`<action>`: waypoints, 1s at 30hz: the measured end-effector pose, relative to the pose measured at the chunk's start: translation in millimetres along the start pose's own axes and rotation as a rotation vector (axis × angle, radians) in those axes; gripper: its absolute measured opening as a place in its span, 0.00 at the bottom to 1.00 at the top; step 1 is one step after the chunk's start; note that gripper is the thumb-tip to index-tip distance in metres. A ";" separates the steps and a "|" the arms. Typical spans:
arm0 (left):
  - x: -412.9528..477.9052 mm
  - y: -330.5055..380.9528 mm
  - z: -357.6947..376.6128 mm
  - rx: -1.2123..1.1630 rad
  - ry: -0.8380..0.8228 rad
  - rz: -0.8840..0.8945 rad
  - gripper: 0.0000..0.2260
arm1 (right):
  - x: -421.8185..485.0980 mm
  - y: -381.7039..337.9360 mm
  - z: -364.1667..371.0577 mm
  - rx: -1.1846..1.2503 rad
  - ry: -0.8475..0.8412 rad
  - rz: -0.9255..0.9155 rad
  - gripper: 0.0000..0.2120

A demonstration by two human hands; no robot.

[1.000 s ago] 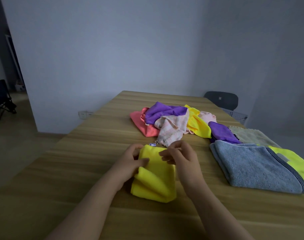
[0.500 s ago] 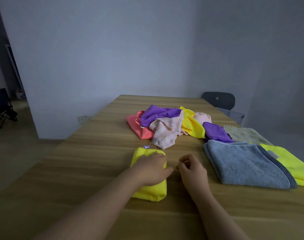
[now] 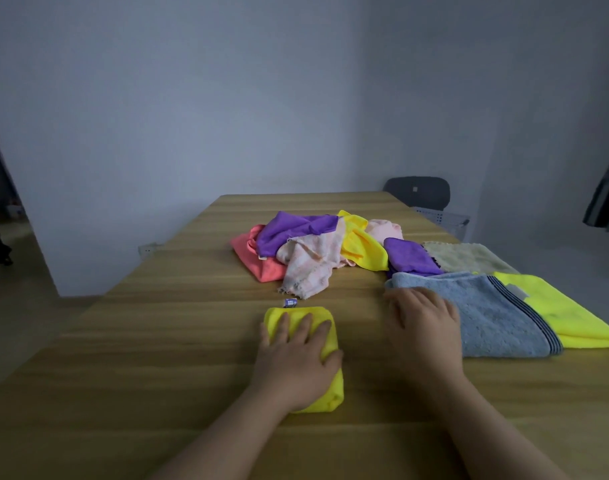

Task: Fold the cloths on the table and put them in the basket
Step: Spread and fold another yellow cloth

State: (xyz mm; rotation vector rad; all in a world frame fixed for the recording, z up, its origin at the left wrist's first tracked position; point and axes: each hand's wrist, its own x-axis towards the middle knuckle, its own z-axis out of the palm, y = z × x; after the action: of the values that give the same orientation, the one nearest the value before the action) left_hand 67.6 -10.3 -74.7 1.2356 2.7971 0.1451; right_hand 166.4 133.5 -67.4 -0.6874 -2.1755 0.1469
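Note:
A small folded yellow cloth (image 3: 322,400) lies on the wooden table (image 3: 157,341) in front of me. My left hand (image 3: 296,362) presses flat on top of it with straight fingers. My right hand (image 3: 422,327) rests flat at the near left corner of a folded blue towel (image 3: 497,317), fingers spread. Behind lies a loose pile: a coral cloth (image 3: 258,258), a purple cloth (image 3: 292,230), a pale pink cloth (image 3: 310,268), a yellow cloth (image 3: 361,247) and a second purple cloth (image 3: 410,256). No basket is clearly visible.
A flat yellow cloth (image 3: 566,317) lies under the blue towel's right end, with a beige cloth (image 3: 469,256) behind it. A dark chair (image 3: 417,192) with a pale perforated thing (image 3: 441,218) stands past the table's far right corner. A small purple tag (image 3: 290,302) lies by the folded cloth.
Both hands pinched the yellow cloth's top edge a second ago. The left hand now lies flat on it, and the right hand has moved right onto the blue towel.

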 end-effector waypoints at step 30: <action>103.6 89.1 4.5 -0.033 -0.032 0.103 0.23 | 3.9 62.8 8.3 -0.186 -0.196 0.184 0.21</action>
State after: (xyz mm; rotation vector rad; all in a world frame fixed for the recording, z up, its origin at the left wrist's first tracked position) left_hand 63.7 126.4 -72.2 1.3621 2.6937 0.1758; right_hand 184.9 189.6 -90.7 -1.0168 -2.3305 0.1121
